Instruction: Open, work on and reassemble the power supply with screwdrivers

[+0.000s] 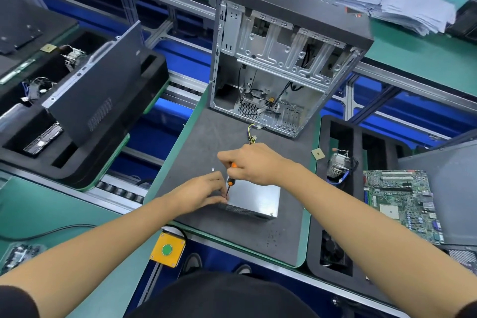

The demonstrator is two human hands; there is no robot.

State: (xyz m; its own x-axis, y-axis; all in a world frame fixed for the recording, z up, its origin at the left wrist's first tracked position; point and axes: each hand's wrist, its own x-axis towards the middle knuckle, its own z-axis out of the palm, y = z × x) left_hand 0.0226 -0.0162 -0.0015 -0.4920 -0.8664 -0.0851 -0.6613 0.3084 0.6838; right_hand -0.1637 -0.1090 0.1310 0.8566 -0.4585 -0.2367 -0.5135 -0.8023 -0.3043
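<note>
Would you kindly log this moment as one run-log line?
right hand: grips screwdriver, tip at power supply left corner | left hand: steadies that corner | loose screw on mat

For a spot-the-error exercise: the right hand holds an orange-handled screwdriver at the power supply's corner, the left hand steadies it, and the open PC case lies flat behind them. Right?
Not quite. The head view shows the PC case standing upright, not flat. The rest holds: the right hand holds the screwdriver at the power supply corner, and the left hand steadies it.
</note>
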